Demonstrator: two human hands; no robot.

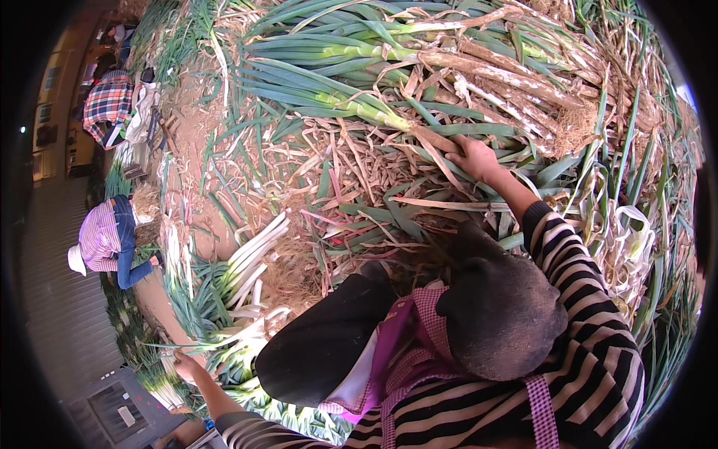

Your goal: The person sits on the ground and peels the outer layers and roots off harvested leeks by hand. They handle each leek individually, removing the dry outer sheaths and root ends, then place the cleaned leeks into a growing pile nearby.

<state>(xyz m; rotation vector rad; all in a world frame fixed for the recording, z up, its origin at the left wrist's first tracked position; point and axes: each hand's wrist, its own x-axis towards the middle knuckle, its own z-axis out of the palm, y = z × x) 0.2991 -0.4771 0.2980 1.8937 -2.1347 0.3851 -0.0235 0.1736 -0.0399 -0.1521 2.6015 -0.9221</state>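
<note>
My right hand [475, 159] is closed around the brown, unpeeled lower shaft of a Welsh onion [387, 116]. Its green leaves fan out to the left, beside a pile of similar unpeeled onions [505, 78] with soil and roots on them. At the lower left, my left hand [188, 367] is beside a thin green leaf [162, 344]; whether the fingers hold it is unclear. Near that hand lie cleaned onions [252, 258] with white shafts, green leaves towards the lower left. More of them [241, 359] lie by my bent knee [314, 342].
Dry husks and leaf scraps [348, 157] cover the ground before me. Peeled-off skins [628, 241] are heaped on the right. A person in a white hat [101, 236] bends at the left; another in a checked shirt [109, 106] is farther up. A corrugated metal surface [67, 275] runs along the left.
</note>
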